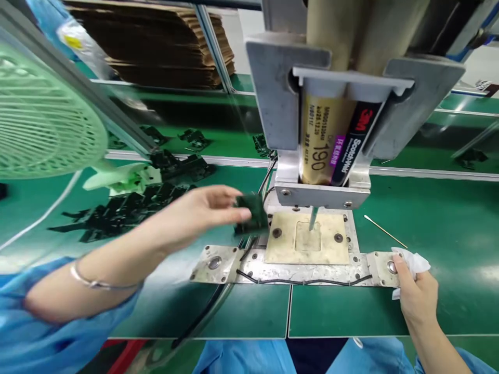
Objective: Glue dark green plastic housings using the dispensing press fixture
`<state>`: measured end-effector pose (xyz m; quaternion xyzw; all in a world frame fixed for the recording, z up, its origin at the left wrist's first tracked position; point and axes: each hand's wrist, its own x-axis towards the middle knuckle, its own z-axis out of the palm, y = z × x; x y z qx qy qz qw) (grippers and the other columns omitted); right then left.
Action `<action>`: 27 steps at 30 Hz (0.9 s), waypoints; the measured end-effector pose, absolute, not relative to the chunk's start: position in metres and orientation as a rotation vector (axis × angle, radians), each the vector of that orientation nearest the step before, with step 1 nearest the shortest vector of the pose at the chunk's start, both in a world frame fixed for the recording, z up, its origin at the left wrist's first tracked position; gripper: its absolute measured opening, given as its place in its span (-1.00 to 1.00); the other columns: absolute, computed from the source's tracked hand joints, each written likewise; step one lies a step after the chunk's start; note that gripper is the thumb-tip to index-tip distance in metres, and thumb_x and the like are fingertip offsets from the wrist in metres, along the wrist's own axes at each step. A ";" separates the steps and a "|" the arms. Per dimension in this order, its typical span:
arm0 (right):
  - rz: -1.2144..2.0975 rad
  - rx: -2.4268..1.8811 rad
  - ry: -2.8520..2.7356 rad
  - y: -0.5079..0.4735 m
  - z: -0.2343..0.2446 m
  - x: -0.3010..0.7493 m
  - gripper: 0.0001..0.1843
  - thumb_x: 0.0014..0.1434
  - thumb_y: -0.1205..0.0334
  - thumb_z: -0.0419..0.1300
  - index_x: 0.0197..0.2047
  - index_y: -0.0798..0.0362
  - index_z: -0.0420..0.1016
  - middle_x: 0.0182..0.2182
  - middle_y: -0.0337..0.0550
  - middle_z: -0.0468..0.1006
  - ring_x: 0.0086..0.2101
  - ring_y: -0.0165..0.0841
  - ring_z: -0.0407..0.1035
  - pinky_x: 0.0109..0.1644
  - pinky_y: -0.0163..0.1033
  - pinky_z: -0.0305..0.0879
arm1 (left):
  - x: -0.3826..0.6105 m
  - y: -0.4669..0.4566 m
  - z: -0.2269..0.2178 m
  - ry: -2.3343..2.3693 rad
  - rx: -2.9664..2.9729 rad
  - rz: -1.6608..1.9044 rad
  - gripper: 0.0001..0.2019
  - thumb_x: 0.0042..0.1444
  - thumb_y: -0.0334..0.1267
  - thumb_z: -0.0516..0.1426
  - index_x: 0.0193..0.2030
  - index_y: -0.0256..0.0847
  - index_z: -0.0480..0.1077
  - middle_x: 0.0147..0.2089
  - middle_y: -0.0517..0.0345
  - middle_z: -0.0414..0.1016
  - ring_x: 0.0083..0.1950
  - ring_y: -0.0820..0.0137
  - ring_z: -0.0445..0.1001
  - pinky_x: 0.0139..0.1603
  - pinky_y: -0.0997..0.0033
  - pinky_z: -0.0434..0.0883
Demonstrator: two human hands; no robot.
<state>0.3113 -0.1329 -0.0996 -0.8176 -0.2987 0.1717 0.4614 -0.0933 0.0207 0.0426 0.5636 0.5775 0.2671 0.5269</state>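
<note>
Apparently mid-cycle: the fixture plate (307, 239) under the adhesive nozzle (313, 218) lay bare.
Left hand (202, 210) pinched a dark part (252, 212) beside it, not yet seated; right hand (415, 291) clutched a white wipe (414, 261).

Both arms reach forward over the table, the left one farther.

The left hand (202, 210) stretches from the left edge toward the middle, forearm bare below a blue sleeve, a thin bangle at the wrist, fingers pinched together around something small and dark. The right hand (415, 293) sits low near the front right, fingers curled shut on something white, thumb pointing up.
</note>
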 end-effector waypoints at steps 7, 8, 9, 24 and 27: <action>0.440 -1.964 -0.767 -0.134 -0.100 0.311 -0.32 -0.05 -0.37 0.33 -0.29 0.16 0.64 -0.41 -0.03 0.64 -0.38 -0.14 0.50 -0.30 -0.16 0.34 | -0.017 -0.017 0.022 1.100 1.025 0.271 -0.47 -0.29 -0.17 0.50 -0.16 -0.23 0.45 -0.26 0.17 0.52 -0.18 0.38 0.52 -0.13 0.42 0.50; 0.448 -1.961 -0.762 -0.134 -0.100 0.310 -0.32 -0.06 -0.38 0.33 -0.29 0.15 0.64 -0.41 -0.03 0.64 -0.36 -0.13 0.50 -0.28 -0.15 0.35 | -0.012 -0.014 0.020 1.077 1.027 0.279 -0.49 -0.27 -0.18 0.50 -0.17 -0.23 0.44 -0.24 0.16 0.51 -0.17 0.39 0.52 -0.10 0.42 0.50; 0.454 -1.961 -0.752 -0.134 -0.099 0.310 -0.32 -0.07 -0.39 0.33 -0.30 0.15 0.64 -0.40 -0.02 0.64 -0.34 -0.11 0.51 -0.28 -0.15 0.36 | -0.009 -0.010 0.020 1.054 1.043 0.289 -0.50 -0.25 -0.17 0.49 -0.19 -0.23 0.43 -0.23 0.16 0.51 -0.18 0.40 0.51 -0.08 0.41 0.50; 0.465 -1.924 -0.720 -0.132 -0.090 0.306 -0.34 -0.11 -0.38 0.35 -0.32 0.11 0.64 -0.39 -0.01 0.64 -0.26 -0.03 0.52 -0.16 -0.05 0.39 | -0.029 -0.004 0.005 1.202 2.043 0.476 -0.14 -0.16 0.21 0.41 0.22 -0.19 0.31 0.18 -0.17 0.42 0.23 -0.07 0.37 0.26 -0.14 0.41; 0.462 -1.944 -0.685 -0.134 -0.090 0.309 -0.31 -0.14 -0.41 0.36 -0.35 0.12 0.63 -0.40 -0.01 0.63 -0.26 -0.03 0.51 -0.20 -0.08 0.37 | -0.074 -0.015 0.018 1.498 2.016 0.659 -0.16 -0.10 0.27 0.35 0.27 -0.12 0.38 0.28 -0.10 0.41 0.35 -0.14 0.30 0.41 -0.24 0.26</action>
